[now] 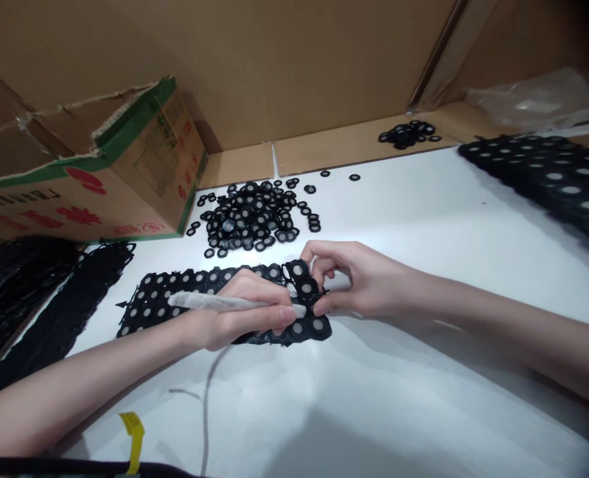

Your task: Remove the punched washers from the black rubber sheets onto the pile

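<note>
A black rubber-like sheet point(147, 312) with rows of round pale-centred pieces lies flat on the white table. My left hand point(252, 307) is closed around a white, pen-shaped tool point(199, 301) that looks wrapped in white material. Its tip end rests over the sheet near the right side. At the sheet's right edge, the fingers of my right hand point(351, 275) are curled and pinch the end column of round pieces point(307, 288). A narrow gap shows beside the upper part of that column. My left hand hides the middle of the sheet.
Behind the sheet is a heap of loose black rings point(254, 216), with a smaller pile point(406, 134) farther back. A cardboard box point(145, 166) stands left, beside black sheet scraps point(70, 305). More sheets point(563, 176) are stacked right. A thin cable point(205, 411) hangs in front.
</note>
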Demonstrator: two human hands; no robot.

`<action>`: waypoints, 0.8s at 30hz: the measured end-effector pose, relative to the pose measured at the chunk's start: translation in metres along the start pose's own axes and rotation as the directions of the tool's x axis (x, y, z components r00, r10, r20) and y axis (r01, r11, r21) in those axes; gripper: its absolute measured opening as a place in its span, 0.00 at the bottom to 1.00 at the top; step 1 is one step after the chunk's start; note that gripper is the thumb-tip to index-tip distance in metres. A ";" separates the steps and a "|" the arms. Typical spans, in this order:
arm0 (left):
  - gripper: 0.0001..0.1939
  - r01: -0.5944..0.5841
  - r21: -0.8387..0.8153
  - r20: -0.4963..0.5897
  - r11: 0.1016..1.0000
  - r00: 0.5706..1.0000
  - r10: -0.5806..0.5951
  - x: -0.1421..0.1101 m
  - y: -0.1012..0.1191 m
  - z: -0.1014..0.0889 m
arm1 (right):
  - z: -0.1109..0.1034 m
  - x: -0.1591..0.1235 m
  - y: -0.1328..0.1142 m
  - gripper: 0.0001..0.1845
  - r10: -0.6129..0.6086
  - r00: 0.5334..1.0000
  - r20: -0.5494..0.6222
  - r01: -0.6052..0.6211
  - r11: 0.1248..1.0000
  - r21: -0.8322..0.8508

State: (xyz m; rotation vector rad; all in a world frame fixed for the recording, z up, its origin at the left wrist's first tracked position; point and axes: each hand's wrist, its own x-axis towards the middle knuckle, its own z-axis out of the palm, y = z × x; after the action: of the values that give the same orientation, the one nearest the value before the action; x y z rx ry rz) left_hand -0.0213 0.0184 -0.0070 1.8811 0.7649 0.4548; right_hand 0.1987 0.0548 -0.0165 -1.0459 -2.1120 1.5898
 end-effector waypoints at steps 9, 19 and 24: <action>0.18 0.062 -0.014 0.033 0.998 0.998 -0.062 -0.002 0.005 -0.004 | -0.002 0.000 0.001 0.18 -0.010 1.000 0.019 0.011 0.999 -0.031; 0.20 0.016 -0.019 -0.036 1.000 0.999 -0.017 -0.003 0.004 -0.001 | -0.002 0.001 0.002 0.20 -0.008 1.000 0.011 0.009 0.998 -0.061; 0.19 0.074 -0.148 -0.125 0.986 0.988 -0.093 -0.013 0.009 0.009 | -0.004 -0.002 0.004 0.19 -0.027 1.000 -0.014 0.026 0.998 -0.060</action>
State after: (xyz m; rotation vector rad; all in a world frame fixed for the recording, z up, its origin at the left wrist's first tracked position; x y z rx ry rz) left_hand -0.0226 0.0003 -0.0022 1.6922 0.8721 0.5696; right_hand 0.2040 0.0566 -0.0184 -1.0409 -2.1671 1.5113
